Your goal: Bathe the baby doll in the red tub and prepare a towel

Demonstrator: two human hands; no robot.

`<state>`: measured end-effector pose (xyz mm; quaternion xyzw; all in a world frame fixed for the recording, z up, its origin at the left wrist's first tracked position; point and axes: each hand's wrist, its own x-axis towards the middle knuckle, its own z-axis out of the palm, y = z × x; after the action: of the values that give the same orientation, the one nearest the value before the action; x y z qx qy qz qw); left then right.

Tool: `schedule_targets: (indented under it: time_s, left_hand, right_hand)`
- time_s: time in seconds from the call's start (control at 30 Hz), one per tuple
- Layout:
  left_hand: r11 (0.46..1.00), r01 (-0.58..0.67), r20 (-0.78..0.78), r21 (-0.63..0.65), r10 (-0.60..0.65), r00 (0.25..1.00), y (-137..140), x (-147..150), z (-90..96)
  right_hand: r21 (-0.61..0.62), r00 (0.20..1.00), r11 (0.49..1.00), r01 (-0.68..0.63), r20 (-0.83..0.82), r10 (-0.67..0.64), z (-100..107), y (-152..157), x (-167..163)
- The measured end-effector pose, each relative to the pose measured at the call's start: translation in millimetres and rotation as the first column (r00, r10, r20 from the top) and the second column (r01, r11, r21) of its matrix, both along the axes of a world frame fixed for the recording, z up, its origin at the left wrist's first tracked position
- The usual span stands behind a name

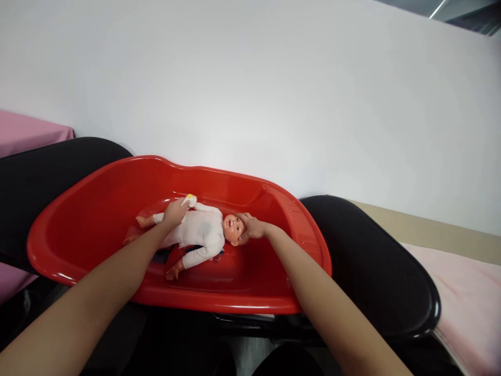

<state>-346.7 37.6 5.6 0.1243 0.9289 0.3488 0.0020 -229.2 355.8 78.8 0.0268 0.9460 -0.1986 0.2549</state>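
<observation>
Bright, even indoor light, prob. from overhead; a ceiling strip light (437, 9) shows top right. White wall (274, 78) nearly blown out, w/ a soft hot spot low centre. Glossy glare streaks on red tub (97, 219) rim and black surface (391, 271). Soft shadows only. Strong wide-angle bend at edges; forearms near the lens slightly soft.

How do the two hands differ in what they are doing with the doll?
The left hand holds a small yellow-and-white object over the doll's body, fingers closed on it; the right hand holds nothing and cups the doll's head. Both reach into the red tub and touch the doll.
</observation>
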Motion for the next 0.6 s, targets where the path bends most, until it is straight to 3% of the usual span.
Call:
schedule_targets:
  time_s: [0.1, 0.17, 0.33, 0.5, 0.6]
  left_hand:
    - [0.933, 0.338, -0.03, 0.123, -0.337, 0.941, 35, 18, 4.4]
    - [0.883, 0.456, -0.034, 0.109, -0.456, 0.89, 53, 32, -0.1]
    - [0.943, 0.321, 0.021, -0.085, -0.32, 0.947, 61, 39, -14.9]
    - [0.932, 0.352, 0.077, -0.085, -0.346, 0.935, 38, 3, -18.5]
    - [0.966, 0.237, 0.123, -0.103, -0.224, 0.967, 20, -14, -24.8]
  right_hand:
    - [0.006, 1.0, 1.0, -0.028, -0.005, 0.028, -2, 0, -1]
    - [0.002, 0.998, 0.998, -0.057, -0.014, 0.057, -5, 2, -2]
    - [0.01, 0.998, 0.998, -0.055, -0.024, 0.055, -12, 6, -5]
    - [0.009, 0.999, 0.999, -0.05, -0.02, 0.05, -10, 4, -3]
    - [-0.002, 0.999, 0.999, -0.037, -0.027, 0.037, -7, 3, -1]
